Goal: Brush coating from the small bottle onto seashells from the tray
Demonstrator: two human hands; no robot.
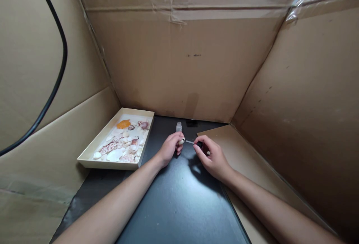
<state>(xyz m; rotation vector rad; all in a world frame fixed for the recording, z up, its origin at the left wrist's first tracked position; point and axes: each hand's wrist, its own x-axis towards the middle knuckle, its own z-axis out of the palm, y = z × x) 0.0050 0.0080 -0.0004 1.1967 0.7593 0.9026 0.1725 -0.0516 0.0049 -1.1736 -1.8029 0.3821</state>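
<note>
Near the middle of the dark table, my left hand (pixel 171 147) is closed on a small pale shell (pixel 181 140). To its right, my right hand (pixel 211 155) pinches the black cap (pixel 200 144) of a thin applicator (pixel 189 142). The applicator points left, its tip at or very near the shell; whether they touch is unclear. Just behind my left hand stands a small clear bottle (pixel 178 126) with its mouth uncovered.
At the left, a cream tray (pixel 109 165) holds several shells and an orange piece (pixel 123 124). Cardboard walls (pixel 179 68) surround the dark table (pixel 179 206). A cardboard sheet (pixel 241 154) lies at the right. A black cable (pixel 63 57) hangs at the upper left.
</note>
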